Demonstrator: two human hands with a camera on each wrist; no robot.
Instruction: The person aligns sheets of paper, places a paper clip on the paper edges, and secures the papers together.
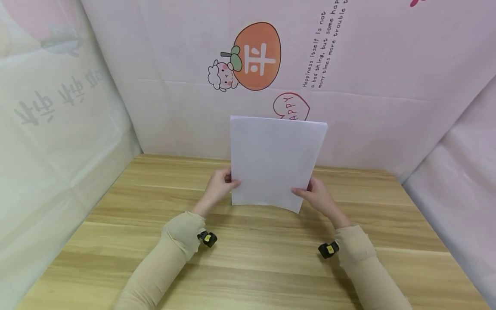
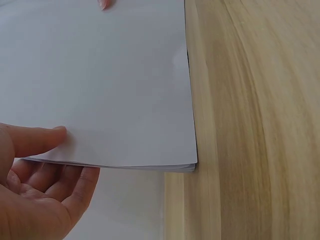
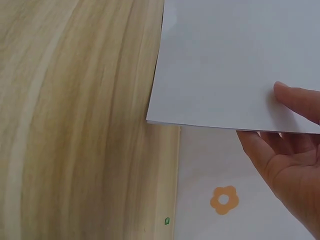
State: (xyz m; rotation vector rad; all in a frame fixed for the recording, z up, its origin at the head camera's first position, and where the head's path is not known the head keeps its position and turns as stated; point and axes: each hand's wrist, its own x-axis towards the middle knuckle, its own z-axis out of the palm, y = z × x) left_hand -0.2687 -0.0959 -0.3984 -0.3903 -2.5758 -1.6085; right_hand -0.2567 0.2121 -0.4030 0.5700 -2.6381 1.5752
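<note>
A stack of white paper (image 1: 273, 161) stands upright over the rear of the wooden table, its blank face toward me. My left hand (image 1: 222, 183) grips the left edge low down, thumb in front and fingers behind. On the opposite edge my right hand (image 1: 315, 193) holds it the same way. Several sheet edges show slightly fanned at a corner of the paper stack (image 2: 115, 100) in the left wrist view. In the right wrist view the thumb presses the front of the paper stack (image 3: 225, 75), fingers behind its edge.
The wooden table (image 1: 255, 258) ends at a white printed cloth (image 1: 186, 116) hanging behind it. More cloth hangs at the left (image 1: 50, 150) and right sides. Small black cameras (image 1: 328, 249) sit at both wrists. A small green mark (image 3: 167, 221) shows near the table's edge.
</note>
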